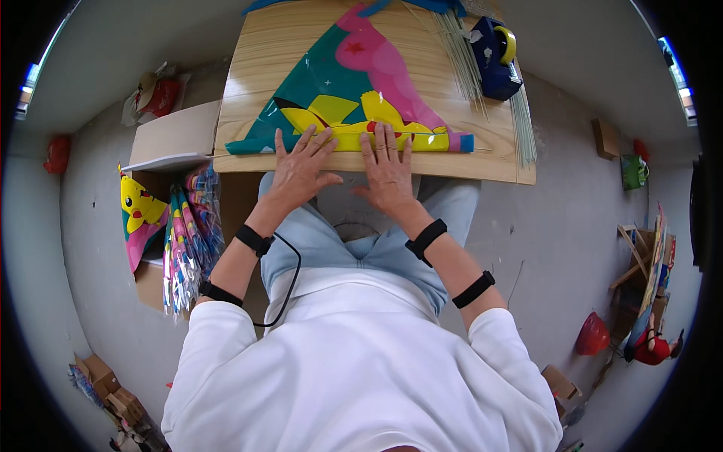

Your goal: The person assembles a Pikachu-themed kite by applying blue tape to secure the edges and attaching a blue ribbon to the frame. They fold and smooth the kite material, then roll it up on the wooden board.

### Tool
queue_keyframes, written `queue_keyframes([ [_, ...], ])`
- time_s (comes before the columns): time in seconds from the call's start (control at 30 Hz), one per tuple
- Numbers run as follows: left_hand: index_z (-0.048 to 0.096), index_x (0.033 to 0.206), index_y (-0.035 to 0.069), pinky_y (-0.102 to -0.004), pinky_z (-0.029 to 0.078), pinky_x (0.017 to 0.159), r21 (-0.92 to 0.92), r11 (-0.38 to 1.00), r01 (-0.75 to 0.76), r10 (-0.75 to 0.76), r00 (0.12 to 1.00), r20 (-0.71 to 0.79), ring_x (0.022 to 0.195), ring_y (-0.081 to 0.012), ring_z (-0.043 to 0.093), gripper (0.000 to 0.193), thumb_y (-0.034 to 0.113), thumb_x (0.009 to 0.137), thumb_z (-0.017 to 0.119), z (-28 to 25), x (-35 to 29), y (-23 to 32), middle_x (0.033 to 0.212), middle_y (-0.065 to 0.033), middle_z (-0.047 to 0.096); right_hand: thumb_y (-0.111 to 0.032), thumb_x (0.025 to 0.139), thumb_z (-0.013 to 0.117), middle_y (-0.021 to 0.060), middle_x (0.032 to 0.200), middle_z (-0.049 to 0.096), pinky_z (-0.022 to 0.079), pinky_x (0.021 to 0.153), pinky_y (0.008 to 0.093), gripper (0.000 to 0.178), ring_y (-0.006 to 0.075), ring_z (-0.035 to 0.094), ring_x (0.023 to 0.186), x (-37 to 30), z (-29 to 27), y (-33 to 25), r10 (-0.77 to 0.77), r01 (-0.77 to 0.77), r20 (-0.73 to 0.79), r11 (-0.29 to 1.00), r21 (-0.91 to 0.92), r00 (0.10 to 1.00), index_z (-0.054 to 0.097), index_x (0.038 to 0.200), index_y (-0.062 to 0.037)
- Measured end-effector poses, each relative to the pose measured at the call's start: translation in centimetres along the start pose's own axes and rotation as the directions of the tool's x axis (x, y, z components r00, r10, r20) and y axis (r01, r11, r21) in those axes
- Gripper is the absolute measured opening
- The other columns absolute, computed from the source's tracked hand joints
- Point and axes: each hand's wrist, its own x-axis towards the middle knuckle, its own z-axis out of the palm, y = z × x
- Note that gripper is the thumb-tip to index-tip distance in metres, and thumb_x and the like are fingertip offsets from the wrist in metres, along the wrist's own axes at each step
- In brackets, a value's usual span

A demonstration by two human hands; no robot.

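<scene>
A triangular plastic kite [309,87] in teal and pink, with a yellow cartoon figure, lies on the wooden table [263,60], its tip toward the far edge. The near edge is rolled into a flat tube, and a thin stick [482,149] pokes out at its right end beside a piece of blue tape [467,143]. My left hand [296,170] rests its outstretched fingers on the middle-left of the roll. On its middle-right, my right hand [388,172] presses with straight fingers. Both palms hang over the table's near edge.
Bundles of thin pale sticks [459,56] lie along the table's right side by a blue tape dispenser [495,64]. At left, a cardboard box [177,135] holds several rolled, wrapped kites [188,233]. A black cable [295,275] runs from my left wrist strap.
</scene>
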Motion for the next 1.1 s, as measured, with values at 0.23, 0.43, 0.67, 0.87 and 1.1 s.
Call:
queue_keyframes([
  [0.23, 0.036, 0.163, 0.011, -0.0576, 0.013, 0.13, -0.093, 0.994, -0.063, 0.062, 0.998, -0.014, 0.16, -0.0279, 0.023, 0.107, 0.029, 0.071, 0.089, 1.0, -0.6, 2.8, 0.171, -0.0056, 0.03, -0.048, 0.066, 0.091, 0.0241, 0.168, 0.028, 0.012, 0.127, 0.0643, 0.119, 0.0396, 0.019, 0.16, -0.2, 0.4, -2.2, 0.029, -0.028, -0.044, 0.999, 0.033, 0.999, 0.034, 0.161, -0.0033],
  [0.43, 0.033, 0.163, 0.009, -0.059, 0.016, 0.129, -0.11, 0.993, -0.05, 0.054, 0.998, 0.038, 0.16, -0.0313, 0.022, 0.112, 0.024, 0.069, 0.092, 1.2, -0.3, 3.1, 0.172, -0.0066, 0.027, -0.026, 0.081, 0.08, 0.0188, 0.159, 0.044, 0.019, 0.126, 0.0609, 0.084, 0.0402, 0.038, 0.15, -1.8, -2.3, 4.2, 0.009, 0.029, -0.253, 0.989, 0.145, 0.967, 0.045, 0.155, -0.0071],
  [0.67, 0.034, 0.163, 0.009, -0.0592, 0.015, 0.129, -0.117, 0.992, -0.045, 0.047, 0.999, 0.016, 0.16, -0.0311, 0.022, 0.109, 0.024, 0.071, 0.091, 1.2, -0.2, 3.4, 0.172, -0.0069, 0.027, -0.01, 0.081, 0.08, 0.0112, 0.118, 0.068, 0.047, 0.1, 0.046, 0.03, 0.0351, 0.055, 0.116, -2.1, -5.2, 15.9, 0.275, -0.185, -0.306, 0.938, 0.294, 0.911, 0.078, 0.111, -0.0104],
  [0.87, 0.033, 0.163, 0.009, -0.0598, 0.016, 0.129, -0.117, 0.992, -0.045, 0.047, 0.999, 0.012, 0.16, -0.0313, 0.022, 0.11, 0.025, 0.07, 0.091, 1.1, -0.1, 3.4, 0.172, -0.0068, 0.026, -0.007, 0.079, 0.081, 0.008, 0.1, 0.065, 0.048, 0.094, 0.0453, 0.017, 0.0331, 0.056, 0.105, -0.7, -4.7, 16.3, 0.365, -0.273, -0.213, 0.89, 0.365, 0.906, 0.076, 0.094, -0.0089],
  [1.1, 0.032, 0.164, 0.011, -0.0564, 0.014, 0.131, -0.105, 0.994, -0.036, 0.039, 0.999, 0.023, 0.16, -0.0301, 0.021, 0.113, 0.026, 0.069, 0.092, 0.9, -0.3, 3.5, 0.172, -0.0066, 0.026, -0.01, 0.08, 0.08, 0.0071, 0.103, 0.064, 0.046, 0.093, 0.0465, 0.011, 0.033, 0.055, 0.107, -0.3, -3.1, 16.7, 0.311, -0.264, -0.265, 0.944, 0.2, 0.913, 0.069, 0.084, -0.01],
])
